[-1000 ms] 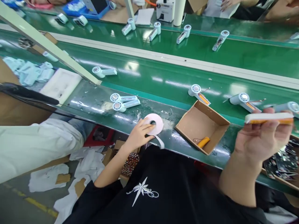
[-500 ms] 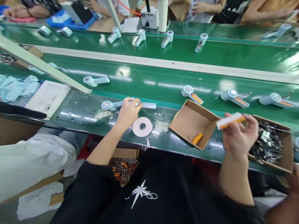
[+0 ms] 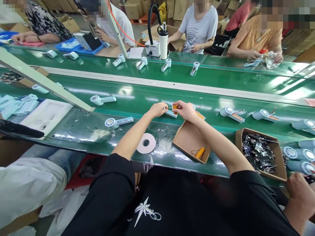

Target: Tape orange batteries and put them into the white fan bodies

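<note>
My left hand (image 3: pixel 158 109) is closed in a pinch at the belt's near edge, on something thin, perhaps wire ends, too small to make out. Just to its right, my right hand (image 3: pixel 184 109) grips an orange battery (image 3: pixel 175 108). Below both hands lies the handle of a light-blue device (image 3: pixel 171 113), its other end hidden by my left hand. Another light-blue device (image 3: pixel 119 122) with a round head rests on the bench to the left. A white tape roll (image 3: pixel 146 143) lies nearer to me, and a cardboard tray (image 3: pixel 189 137) holds an orange battery with a wire.
A cardboard box (image 3: pixel 280 160) of circuit boards stands at the right, beside several light-blue cylinders and another person's hand (image 3: pixel 299 186). More devices lie on the green belt (image 3: pixel 147 91). A slanted metal post (image 3: pixel 49 78) crosses the left side. People sit across the line.
Both hands have come together over the belt edge. My right hand has moved left, away from the circuit-board box; my left hand has moved right. The camera view has tilted up.
</note>
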### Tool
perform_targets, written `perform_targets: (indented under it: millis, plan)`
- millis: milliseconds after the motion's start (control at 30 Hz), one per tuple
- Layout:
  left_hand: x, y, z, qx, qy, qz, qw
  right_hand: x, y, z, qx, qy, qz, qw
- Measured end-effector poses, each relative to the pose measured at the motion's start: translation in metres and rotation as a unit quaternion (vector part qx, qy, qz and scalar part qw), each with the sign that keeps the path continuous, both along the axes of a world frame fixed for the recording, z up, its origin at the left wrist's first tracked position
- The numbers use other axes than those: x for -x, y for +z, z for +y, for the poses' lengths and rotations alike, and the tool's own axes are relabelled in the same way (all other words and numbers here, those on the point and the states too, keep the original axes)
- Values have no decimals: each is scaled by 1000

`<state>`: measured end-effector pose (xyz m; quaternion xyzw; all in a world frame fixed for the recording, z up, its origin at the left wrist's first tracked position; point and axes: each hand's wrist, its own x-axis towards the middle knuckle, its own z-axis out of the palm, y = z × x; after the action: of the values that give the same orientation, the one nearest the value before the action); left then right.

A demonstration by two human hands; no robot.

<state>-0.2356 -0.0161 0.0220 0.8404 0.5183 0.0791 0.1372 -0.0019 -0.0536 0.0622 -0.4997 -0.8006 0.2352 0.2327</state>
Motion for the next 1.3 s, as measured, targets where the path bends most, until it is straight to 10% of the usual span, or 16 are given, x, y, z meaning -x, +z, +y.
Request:
perform_targets:
  millis: [333,967,1133,1300]
  plan:
    - [-28,-9,-13,-10,107,-47,993,28,-17,27,29,86,-300,950]
    - [-50,10,-10,19,119,-104,987,23,2,20,55,97,-388,915]
    - [-17,8,-104,-61,100,-138,983,13,6,21,43,116,-350,929]
    - [92,-29,-234,-149,46,-84,984,-14,19,13,11,85,-260,962]
